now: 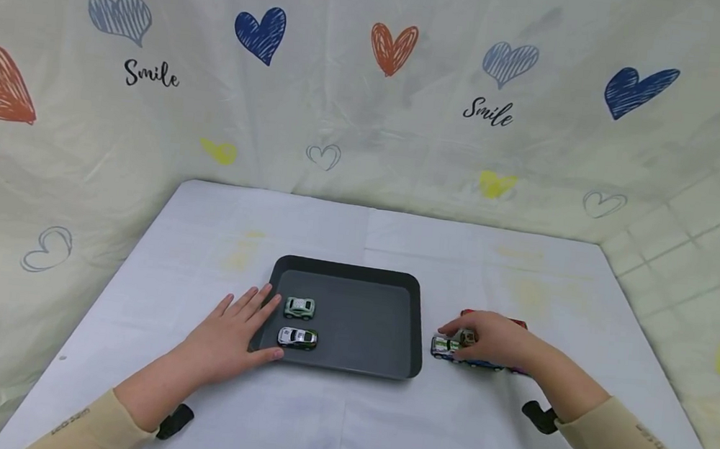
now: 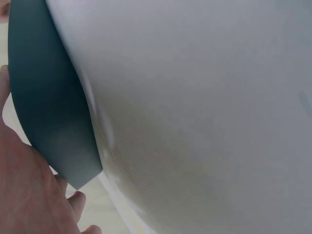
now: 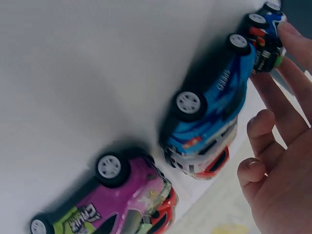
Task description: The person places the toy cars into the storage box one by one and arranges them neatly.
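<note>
My left hand (image 1: 222, 338) lies with straight, spread fingers at the left edge of a dark grey tray (image 1: 370, 319). Inside the tray, near that hand, a pale green toy car (image 1: 299, 308) stands behind a white-and-black toy car (image 1: 297, 338). To the right of the tray, my right hand (image 1: 499, 339) reaches over a cluster of toy cars. Its thumb and fingers pinch a small multicoloured toy car (image 3: 265, 48) at the cluster's left end. A blue toy car (image 3: 209, 107) and a purple one (image 3: 131, 200) stand behind it in the right wrist view. The hand partly hides the cluster.
A white cloth covers the table (image 1: 341, 425). Behind it and at the sides hangs a pale sheet (image 1: 435, 116) printed with hearts. Part of a red toy car (image 1: 520, 324) shows beyond my right hand. Black straps or devices sit at both wrists.
</note>
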`<state>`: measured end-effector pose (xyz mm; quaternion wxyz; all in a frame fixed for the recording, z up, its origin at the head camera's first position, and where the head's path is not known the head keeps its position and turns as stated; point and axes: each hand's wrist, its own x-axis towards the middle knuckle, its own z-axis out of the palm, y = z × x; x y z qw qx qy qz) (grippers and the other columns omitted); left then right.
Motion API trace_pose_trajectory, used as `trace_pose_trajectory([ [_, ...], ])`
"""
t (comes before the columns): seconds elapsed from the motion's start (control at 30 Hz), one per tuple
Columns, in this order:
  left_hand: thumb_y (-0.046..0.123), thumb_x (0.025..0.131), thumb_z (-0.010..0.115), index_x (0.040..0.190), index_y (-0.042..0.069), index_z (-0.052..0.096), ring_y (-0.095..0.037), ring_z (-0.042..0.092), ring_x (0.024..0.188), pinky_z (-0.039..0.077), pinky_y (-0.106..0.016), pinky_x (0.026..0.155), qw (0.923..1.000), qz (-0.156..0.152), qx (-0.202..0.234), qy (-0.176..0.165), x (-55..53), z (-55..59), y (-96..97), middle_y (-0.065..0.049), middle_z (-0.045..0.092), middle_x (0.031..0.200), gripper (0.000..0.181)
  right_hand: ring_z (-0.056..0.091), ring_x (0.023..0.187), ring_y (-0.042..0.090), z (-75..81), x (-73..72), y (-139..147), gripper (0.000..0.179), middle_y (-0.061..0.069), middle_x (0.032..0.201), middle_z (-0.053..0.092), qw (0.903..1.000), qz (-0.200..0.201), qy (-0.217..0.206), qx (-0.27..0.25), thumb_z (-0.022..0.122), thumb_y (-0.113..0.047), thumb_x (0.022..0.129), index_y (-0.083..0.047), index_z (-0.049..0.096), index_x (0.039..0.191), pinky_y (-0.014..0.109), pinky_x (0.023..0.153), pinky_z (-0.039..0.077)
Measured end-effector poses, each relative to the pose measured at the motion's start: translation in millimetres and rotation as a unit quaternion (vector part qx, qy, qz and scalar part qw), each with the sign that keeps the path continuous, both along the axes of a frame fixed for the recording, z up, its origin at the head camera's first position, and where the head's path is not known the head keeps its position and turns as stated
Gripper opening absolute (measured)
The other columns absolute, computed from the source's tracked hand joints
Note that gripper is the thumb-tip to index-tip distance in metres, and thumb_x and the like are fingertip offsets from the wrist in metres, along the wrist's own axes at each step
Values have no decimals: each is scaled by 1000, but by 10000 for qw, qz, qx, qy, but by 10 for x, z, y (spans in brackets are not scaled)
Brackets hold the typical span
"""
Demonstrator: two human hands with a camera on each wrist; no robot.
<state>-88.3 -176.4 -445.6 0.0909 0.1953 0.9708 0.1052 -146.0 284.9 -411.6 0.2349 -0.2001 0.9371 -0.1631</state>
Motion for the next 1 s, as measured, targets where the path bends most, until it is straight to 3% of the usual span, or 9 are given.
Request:
trace_pose_trajectory([
  [0.13,71,89,53,159,16,23,-31,14,151,12,-57,119,10000,-6,-12,7,7,3,5,-7,13,166,95,61,111,19,-17,19,-4,38,-12,117,67,9995,285,94,-51,82,-27,83,-31,72,120,41,89,52],
  [0.27,72,89,53,159,16,23,-31,14,151,12,-57,119,10000,5,-13,26,12,7,8,-7,13,166,95,61,113,18,-21,21,-18,38,-12,116,67,9994,321,117,-98,82,-25,83,-30,73,119,42,92,51],
  [0.53,71,89,53,159,16,23,-31,14,151,12,-58,119,10000,15,-39,51,12,10,9,-8,14,166,94,60,103,10,-67,-3,0,36,-17,110,64,9992,296,15,-279,80,-21,85,-30,71,118,34,86,52],
  [0.8,70,89,53,159,16,23,-31,14,151,12,-58,119,10000,5,-24,21,5,8,0,-7,13,166,94,61,111,22,61,-70,-2,35,-6,118,67,9981,248,-92,-560,75,-17,89,-22,69,123,45,93,51],
  [1.0,71,89,53,159,15,23,-32,14,151,12,-58,119,10000,-6,-16,43,13,1,2,-7,13,166,94,60,93,18,208,-112,-32,35,-5,117,66,9975,187,-13,-676,75,-18,89,-20,69,123,38,81,53],
])
